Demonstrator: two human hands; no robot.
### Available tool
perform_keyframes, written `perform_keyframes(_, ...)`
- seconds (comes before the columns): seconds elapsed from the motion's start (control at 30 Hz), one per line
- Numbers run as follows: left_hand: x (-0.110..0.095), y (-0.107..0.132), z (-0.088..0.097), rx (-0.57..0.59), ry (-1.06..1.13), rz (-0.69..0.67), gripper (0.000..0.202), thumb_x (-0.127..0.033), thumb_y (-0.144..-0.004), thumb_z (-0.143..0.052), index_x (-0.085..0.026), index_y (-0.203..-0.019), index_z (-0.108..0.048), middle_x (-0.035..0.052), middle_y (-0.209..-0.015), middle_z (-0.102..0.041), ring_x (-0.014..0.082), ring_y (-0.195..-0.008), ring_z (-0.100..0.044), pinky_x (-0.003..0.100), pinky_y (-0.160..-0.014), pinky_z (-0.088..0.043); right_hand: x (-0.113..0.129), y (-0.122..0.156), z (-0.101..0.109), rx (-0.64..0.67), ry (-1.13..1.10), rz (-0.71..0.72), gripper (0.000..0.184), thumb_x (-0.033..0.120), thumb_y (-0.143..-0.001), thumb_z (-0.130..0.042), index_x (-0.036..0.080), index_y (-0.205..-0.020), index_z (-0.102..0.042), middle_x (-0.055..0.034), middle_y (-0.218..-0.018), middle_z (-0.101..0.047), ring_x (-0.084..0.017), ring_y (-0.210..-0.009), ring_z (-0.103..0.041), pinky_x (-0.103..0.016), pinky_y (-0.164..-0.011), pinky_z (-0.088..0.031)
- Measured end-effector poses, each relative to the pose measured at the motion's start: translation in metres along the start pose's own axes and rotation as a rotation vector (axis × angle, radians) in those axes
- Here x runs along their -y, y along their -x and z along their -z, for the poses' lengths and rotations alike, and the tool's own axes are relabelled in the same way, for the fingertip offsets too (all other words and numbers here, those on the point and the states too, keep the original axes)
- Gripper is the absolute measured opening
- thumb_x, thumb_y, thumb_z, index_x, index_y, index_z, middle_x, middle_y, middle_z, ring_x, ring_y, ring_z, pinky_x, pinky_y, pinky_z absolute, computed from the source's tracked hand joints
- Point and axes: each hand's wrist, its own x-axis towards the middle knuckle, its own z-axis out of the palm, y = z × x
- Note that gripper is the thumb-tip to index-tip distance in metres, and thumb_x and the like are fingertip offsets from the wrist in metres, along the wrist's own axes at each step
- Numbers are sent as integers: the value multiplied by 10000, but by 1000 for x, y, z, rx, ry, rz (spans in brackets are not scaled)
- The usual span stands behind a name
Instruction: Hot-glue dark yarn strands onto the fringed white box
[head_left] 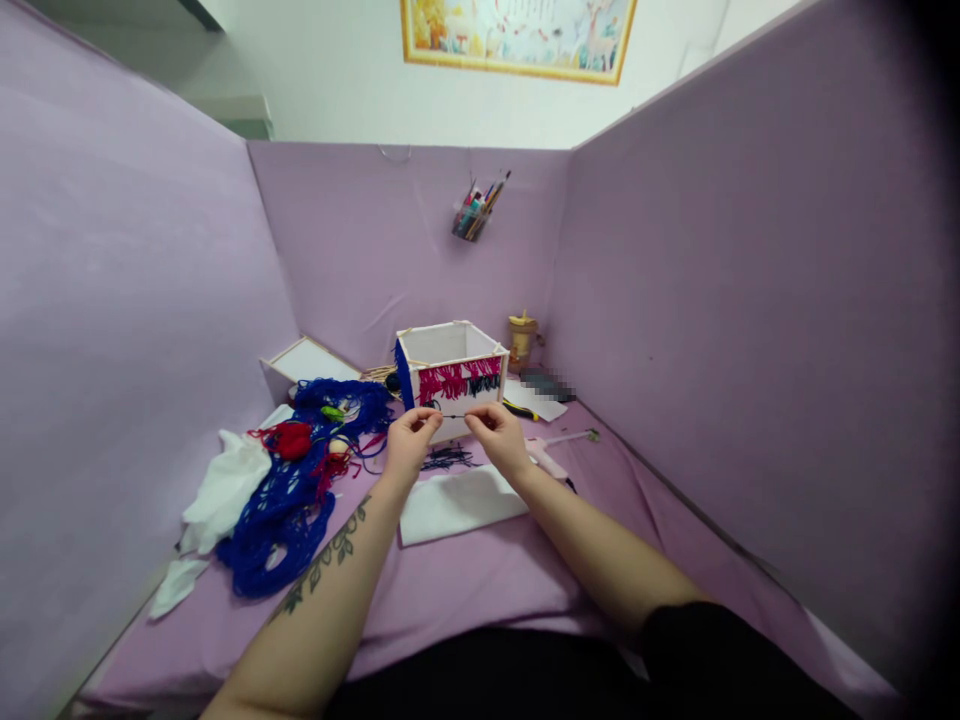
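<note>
Pinched between the fingertips of my left hand point(412, 440) and my right hand point(498, 436) is a short dark piece of yarn point(452, 416), stretched level with a small knot near its middle. Just behind it stands an open white box point(459, 350) with wooden edges. Crimson yarn fringe point(450, 380) hangs across its front, with dark fringe point(484, 384) below on the right. Blue yarn covers its left side. Under my hands lies a pile of cut dark yarn strands point(448, 458), beside a folded white cloth point(457, 505).
Tangled blue yarn point(277, 540), a red yarn ball point(291, 440) and white cloth point(229, 490) lie at left. A pink glue gun point(547, 458) and yellow-black handled tool point(521, 409) are at right. Purple partitions point(750, 300) surround the table; a brush holder point(472, 218) hangs behind.
</note>
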Motion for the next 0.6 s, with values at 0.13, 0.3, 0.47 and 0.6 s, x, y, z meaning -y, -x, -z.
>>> perform_keyframes(0.13, 3, -2, 2, -19, -55, -33, 239, -373, -665, -697, -146, -740, -689, 15, -690, -611, 112, -591, -479, 231, -575, -372, -2, -1, 1, -4, 13, -2, 120, 280, -779, -595, 176, -732, -632, -14, -717, -582, -142, -665, -532, -263, -632, -424)
perform_keyframes(0.3, 10, -5, 2, 6, -50, -27, 233, -373, -680, -670, -147, -737, -671, 18, -709, -599, 118, -607, -495, 233, -588, -379, 1, -2, 2, -9, 23, 15, 114, 263, -782, -575, 180, -707, -596, -4, -700, -554, -135, -644, -506, -257, -608, -404)
perform_keyframes(0.47, 14, -5, 2, 31, -67, 19, 223, -363, -694, -653, -145, -741, -663, 18, -712, -610, 128, -626, -520, 238, -602, -392, 3, -3, 2, -3, 24, 8, 131, 264, -781, -556, 180, -681, -564, 4, -690, -528, -127, -628, -484, -251, -599, -389)
perform_keyframes(0.6, 10, -5, 3, 102, -184, 12, 256, -330, -680, -685, -141, -852, -700, 37, -787, -640, 120, -603, -503, 244, -592, -398, -2, -5, 2, -22, 3, -55, 139, 282, -758, -565, 180, -663, -551, 15, -654, -517, -125, -610, -473, -248, -594, -383)
